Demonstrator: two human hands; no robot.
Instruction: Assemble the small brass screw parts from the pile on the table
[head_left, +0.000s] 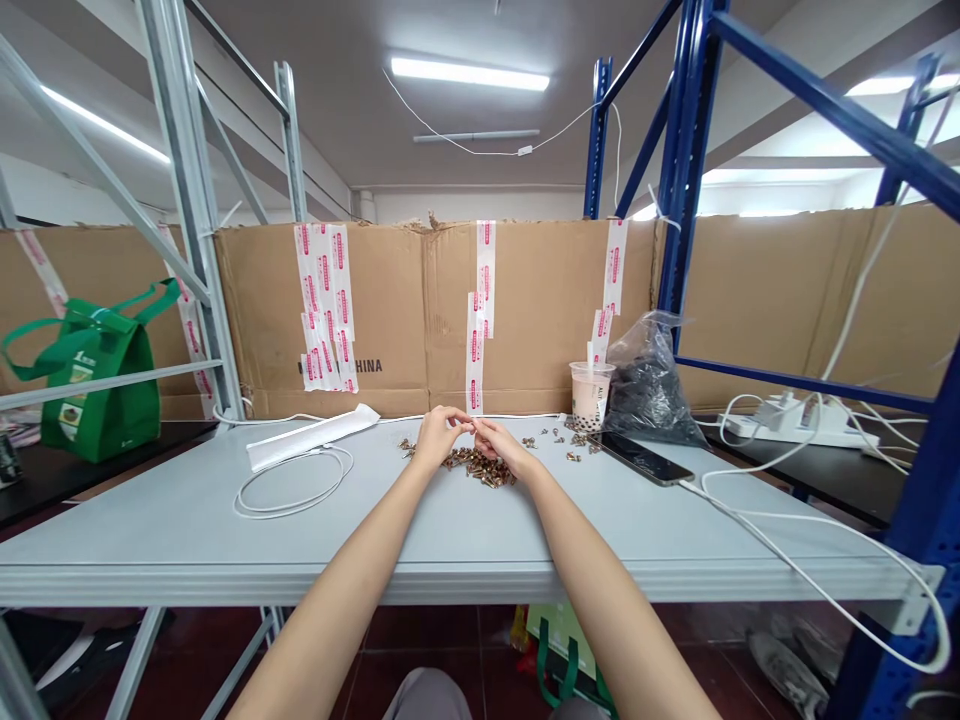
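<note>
My left hand and my right hand meet at the fingertips just above the tabletop. Both are closed in a pinch, and whatever is between the fingers is too small to make out. Beneath and around them lies a pile of small brass-coloured metal pieces that look like screws or similar fasteners. A few more loose metal pieces are scattered to the right, near a cup with a straw. The hands hide part of the pile.
On the grey table, a white folded strip and a looped white cable lie left. At right are a phone, a plastic bag of dark material and a power strip. A cardboard wall stands behind.
</note>
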